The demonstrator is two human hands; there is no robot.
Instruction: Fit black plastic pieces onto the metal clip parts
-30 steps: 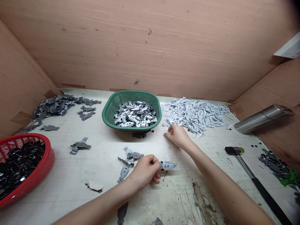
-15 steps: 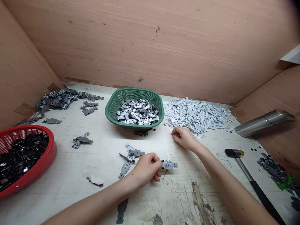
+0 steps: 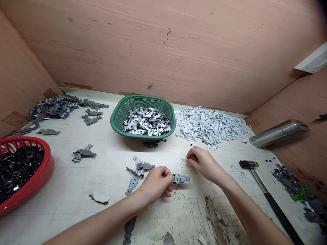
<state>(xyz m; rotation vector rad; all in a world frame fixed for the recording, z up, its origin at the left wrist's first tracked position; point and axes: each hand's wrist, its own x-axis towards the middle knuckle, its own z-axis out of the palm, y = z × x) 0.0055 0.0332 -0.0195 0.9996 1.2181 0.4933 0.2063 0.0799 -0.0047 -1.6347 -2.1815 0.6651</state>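
My left hand [image 3: 156, 183] is closed, pinching the left end of a small grey metal bracket [image 3: 182, 178] that lies flat on the white table. My right hand [image 3: 203, 162] hovers just right of it with fingers curled in a pinch; what it holds is too small to make out. A few loose grey brackets [image 3: 139, 168] lie left of my left hand. Behind the hands stands a green basket [image 3: 118, 117] of small grey and black parts, and to its right a heap of pale flat metal pieces [image 3: 211, 126].
A red basket [image 3: 38, 177] of black parts sits at the left edge. Dark grey brackets [image 3: 52, 108] are piled at the back left. A hammer [image 3: 265, 194] and a steel cylinder [image 3: 278, 132] lie at the right. Brown board walls enclose the table.
My right hand has drawn back from the edge of the pale heap toward the bracket and closed into a pinch. My left hand keeps its hold on the bracket.
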